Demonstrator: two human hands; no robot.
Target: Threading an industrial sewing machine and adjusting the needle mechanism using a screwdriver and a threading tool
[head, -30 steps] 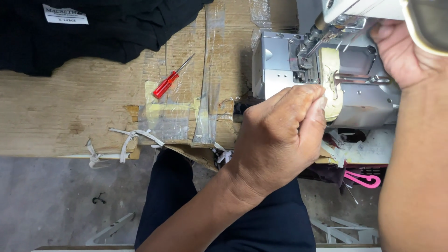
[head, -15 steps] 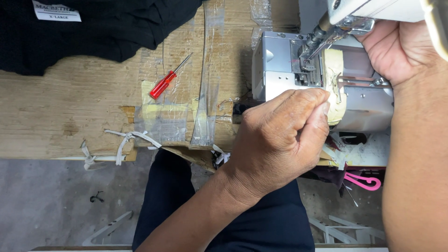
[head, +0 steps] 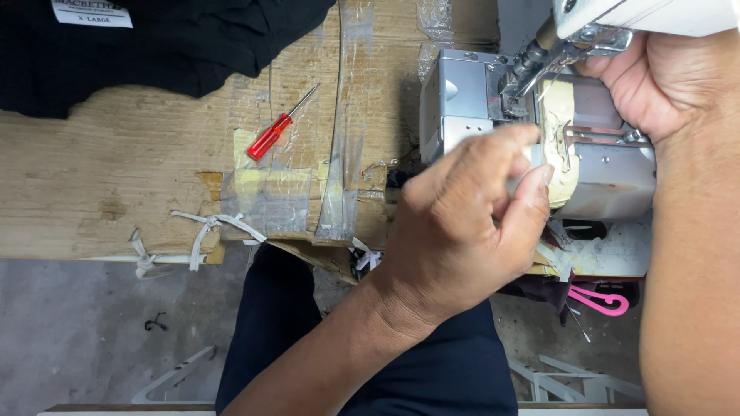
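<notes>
1. Head view looked straight down on a worn wooden table (head: 92, 192), patched with clear tape, with a grey sewing machine (head: 470, 100) at about two o'clock in the frame.
2. The left hand (head: 462, 239) was curled at the machine's front face, thumb and forefinger pinched together close to the cream tape strip (head: 556, 139) stuck over the bed. Whether anything as fine as a thread sat in that pinch, I could not tell.
3. The right hand (head: 663, 77) sat at one o'clock, behind the machine and under its white arm, near the presser foot and needle area (head: 532, 58). Its fingers were hidden, so I could not tell whether they were closed on anything.
4. The two hands were apart, with the tape strip and the metal bed between them. The strip's long axis ran from twelve to six o'clock; it lay just at one o'clock from the left fingertips, and the left hand was the nearer one.
5. Well off at nine o'clock from the left hand, a small red-handled screwdriver (head: 270, 139) lay untouched on the tape, tip pointing toward one o'clock.
6. A black garment (head: 177, 46) with a white label lay along the far edge at eleven o'clock. White scraps (head: 208, 227) hung over the near edge, and a pink plastic piece (head: 601, 300) showed below the machine at four o'clock.
</notes>
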